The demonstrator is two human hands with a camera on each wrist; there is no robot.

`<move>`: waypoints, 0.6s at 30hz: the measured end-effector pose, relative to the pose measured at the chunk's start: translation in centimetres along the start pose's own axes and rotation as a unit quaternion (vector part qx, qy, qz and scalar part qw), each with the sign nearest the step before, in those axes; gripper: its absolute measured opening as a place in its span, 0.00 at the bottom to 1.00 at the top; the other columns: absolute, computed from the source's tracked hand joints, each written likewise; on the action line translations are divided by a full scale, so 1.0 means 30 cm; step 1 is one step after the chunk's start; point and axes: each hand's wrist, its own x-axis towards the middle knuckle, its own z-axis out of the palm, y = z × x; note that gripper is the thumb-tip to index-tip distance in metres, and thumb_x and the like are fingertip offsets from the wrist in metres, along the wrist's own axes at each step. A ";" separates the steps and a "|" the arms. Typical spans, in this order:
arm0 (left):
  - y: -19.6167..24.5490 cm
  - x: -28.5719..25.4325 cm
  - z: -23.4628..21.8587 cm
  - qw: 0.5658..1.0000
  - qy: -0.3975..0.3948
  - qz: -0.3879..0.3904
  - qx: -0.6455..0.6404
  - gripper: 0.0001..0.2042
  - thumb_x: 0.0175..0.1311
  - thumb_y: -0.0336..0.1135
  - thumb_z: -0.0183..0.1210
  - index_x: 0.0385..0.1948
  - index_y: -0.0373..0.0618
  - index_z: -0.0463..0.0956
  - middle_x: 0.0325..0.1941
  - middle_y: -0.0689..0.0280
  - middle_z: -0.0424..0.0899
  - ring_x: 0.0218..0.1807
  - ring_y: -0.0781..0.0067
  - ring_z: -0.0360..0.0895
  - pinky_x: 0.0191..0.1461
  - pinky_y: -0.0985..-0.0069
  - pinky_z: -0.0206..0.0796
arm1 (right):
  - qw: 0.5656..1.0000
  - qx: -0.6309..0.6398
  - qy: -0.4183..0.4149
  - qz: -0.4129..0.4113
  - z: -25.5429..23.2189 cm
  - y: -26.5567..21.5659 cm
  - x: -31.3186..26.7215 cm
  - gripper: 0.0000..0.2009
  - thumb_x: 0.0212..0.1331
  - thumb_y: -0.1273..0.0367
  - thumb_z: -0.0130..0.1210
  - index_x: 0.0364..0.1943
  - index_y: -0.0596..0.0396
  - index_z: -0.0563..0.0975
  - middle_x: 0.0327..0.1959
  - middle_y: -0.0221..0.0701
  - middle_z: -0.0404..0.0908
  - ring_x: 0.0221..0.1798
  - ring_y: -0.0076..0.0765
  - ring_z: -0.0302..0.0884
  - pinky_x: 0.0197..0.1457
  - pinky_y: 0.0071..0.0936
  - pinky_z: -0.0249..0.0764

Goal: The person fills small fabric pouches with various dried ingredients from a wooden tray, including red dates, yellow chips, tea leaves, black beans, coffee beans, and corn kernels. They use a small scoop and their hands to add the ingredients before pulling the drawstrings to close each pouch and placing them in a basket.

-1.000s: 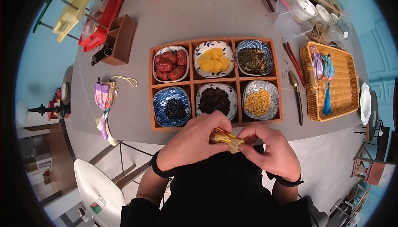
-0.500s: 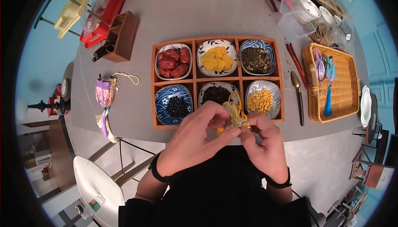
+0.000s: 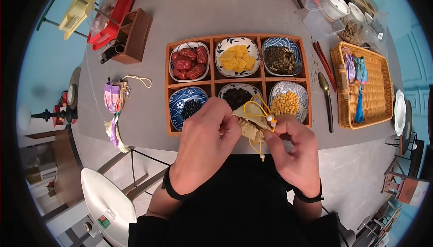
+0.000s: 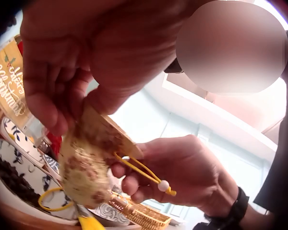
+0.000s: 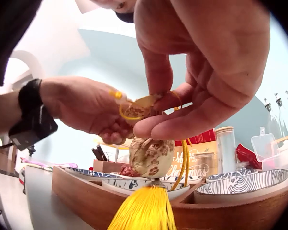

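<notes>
A small beige patterned pouch (image 3: 252, 127) with yellow cords and white beads is held up between both hands, over the front edge of a wooden divided tray (image 3: 213, 94). My left hand (image 3: 203, 143) pinches one side of its mouth; my right hand (image 3: 295, 152) pinches the other side. The pouch's mouth is spread apart in the head view. In the right wrist view a yellow tassel (image 5: 146, 208) hangs below the pouch (image 5: 151, 155). Bowls in the tray hold red dates (image 3: 189, 62), yellow pieces (image 3: 237, 59), dark dried leaves (image 3: 279, 60), black beans, dark pieces and yellow kernels (image 3: 284, 104).
Right of the tray lie a spoon (image 3: 325, 93) and reddish sticks (image 3: 322, 62), beside a wicker basket (image 3: 379, 89) with two small pouches. A purple pouch (image 3: 112, 98) lies at the left, below a wooden box (image 3: 135, 37). Clear containers stand at the back right.
The pouch has come up from low between the hands, and its mouth has been pulled apart. The left hand has turned and now pinches the rim from above.
</notes>
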 end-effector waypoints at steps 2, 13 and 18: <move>0.010 0.000 -0.001 1.000 0.017 -0.008 -0.008 0.05 0.57 0.22 0.58 0.28 0.36 0.69 0.28 0.56 0.75 0.27 0.55 0.78 0.29 0.70 0.70 | 0.996 -0.049 0.056 -0.046 0.014 -0.010 0.025 0.07 0.51 0.81 0.59 0.27 0.60 0.71 0.34 0.37 0.76 0.27 0.40 0.76 0.28 0.29 0.72; 0.020 -0.026 0.035 0.995 -0.050 0.069 -0.048 0.05 0.59 0.23 0.57 0.27 0.37 0.68 0.25 0.61 0.71 0.27 0.66 0.74 0.34 0.74 0.68 | 0.910 -0.384 -0.011 -0.152 -0.020 -0.102 0.023 0.16 0.38 0.71 0.70 0.36 0.54 0.82 0.51 0.40 0.70 0.49 0.45 0.70 0.51 0.38 0.66; -0.004 -0.011 0.039 0.987 -0.085 0.133 -0.039 0.11 0.56 0.26 0.62 0.37 0.39 0.70 0.38 0.59 0.74 0.42 0.61 0.74 0.48 0.69 0.68 | 0.910 -0.397 -0.047 -0.107 -0.051 -0.137 0.009 0.14 0.43 0.68 0.67 0.36 0.56 0.79 0.53 0.41 0.67 0.54 0.47 0.68 0.55 0.40 0.63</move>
